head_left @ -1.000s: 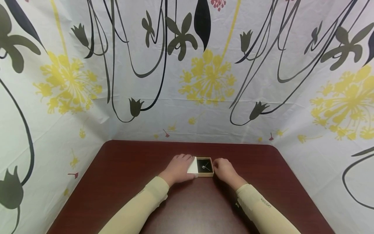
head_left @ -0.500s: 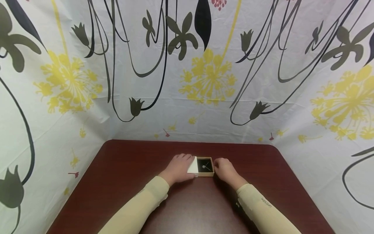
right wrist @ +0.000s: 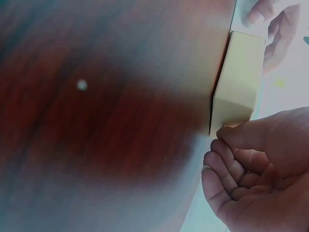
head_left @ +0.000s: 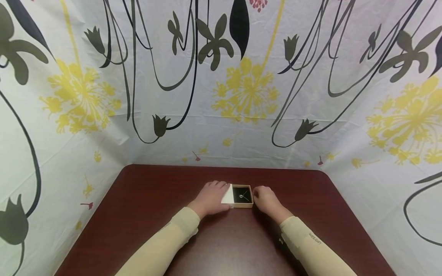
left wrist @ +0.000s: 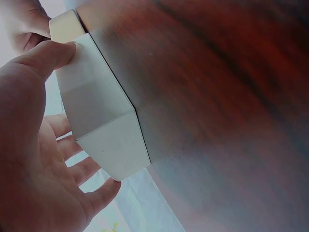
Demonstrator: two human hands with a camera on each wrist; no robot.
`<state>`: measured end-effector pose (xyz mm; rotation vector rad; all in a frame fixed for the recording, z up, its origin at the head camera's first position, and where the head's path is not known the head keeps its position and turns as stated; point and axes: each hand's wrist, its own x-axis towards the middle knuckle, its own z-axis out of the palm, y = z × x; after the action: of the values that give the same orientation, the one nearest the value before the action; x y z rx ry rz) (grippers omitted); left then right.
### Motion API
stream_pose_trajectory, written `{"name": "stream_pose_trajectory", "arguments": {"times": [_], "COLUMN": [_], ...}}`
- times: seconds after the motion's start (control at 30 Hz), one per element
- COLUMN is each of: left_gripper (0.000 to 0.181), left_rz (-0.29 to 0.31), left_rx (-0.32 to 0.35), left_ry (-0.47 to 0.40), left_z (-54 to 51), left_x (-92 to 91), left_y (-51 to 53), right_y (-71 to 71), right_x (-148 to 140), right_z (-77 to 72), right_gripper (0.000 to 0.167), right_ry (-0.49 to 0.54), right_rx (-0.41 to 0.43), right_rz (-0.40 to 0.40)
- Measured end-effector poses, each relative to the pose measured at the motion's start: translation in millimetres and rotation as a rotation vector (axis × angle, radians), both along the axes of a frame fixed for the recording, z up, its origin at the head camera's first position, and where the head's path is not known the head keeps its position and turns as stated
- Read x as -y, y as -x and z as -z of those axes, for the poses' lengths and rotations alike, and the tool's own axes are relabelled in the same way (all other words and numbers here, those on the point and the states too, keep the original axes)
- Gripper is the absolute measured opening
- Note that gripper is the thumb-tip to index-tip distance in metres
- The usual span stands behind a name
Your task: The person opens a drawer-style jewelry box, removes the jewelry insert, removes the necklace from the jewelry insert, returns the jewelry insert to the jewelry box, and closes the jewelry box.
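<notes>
A white box sleeve (head_left: 227, 194) (left wrist: 94, 92) lies on the table with a tan inner tray (head_left: 243, 205) (right wrist: 236, 72) sticking out of its right end. On the tray's black insert (head_left: 237, 196) is a thin silver necklace with a small pendant (head_left: 241, 196). My left hand (head_left: 211, 198) (left wrist: 43, 140) grips the sleeve, thumb on the near side and fingers across the top and far side. At the tray's right end, my right hand (head_left: 269, 201) (right wrist: 260, 169) has thumb and index finger pinched together against the edge, other fingers curled; what lies between the fingertips is hidden.
The dark red-brown table (head_left: 221, 241) has rounded far corners. A white cloth (head_left: 193, 149) printed with flowers hangs behind it and along both sides. Both forearms, in pale yellow sleeves, reach in from the near edge.
</notes>
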<state>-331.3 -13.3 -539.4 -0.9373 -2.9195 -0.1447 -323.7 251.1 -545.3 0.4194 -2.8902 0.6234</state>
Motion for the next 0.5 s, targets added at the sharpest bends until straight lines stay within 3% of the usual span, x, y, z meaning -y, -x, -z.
{"name": "stream_pose_trajectory", "arguments": {"times": [0.3, 0.5], "left_gripper": [0.089, 0.088], "left_rz": [0.001, 0.000], "left_rx": [-0.002, 0.002], "left_ry": [0.000, -0.008], "left_z": [0.1, -0.6], "left_x": [0.4, 0.6], "left_y": [-0.1, -0.4], "right_y": [-0.6, 9.1], "right_x": [-2.1, -12.2], "right_z": [-1.1, 13.3], "right_gripper": [0.017, 0.016], "right_ry": [0.015, 0.065], "right_rx": [-0.001, -0.069], "right_rz": [-0.011, -0.090]}}
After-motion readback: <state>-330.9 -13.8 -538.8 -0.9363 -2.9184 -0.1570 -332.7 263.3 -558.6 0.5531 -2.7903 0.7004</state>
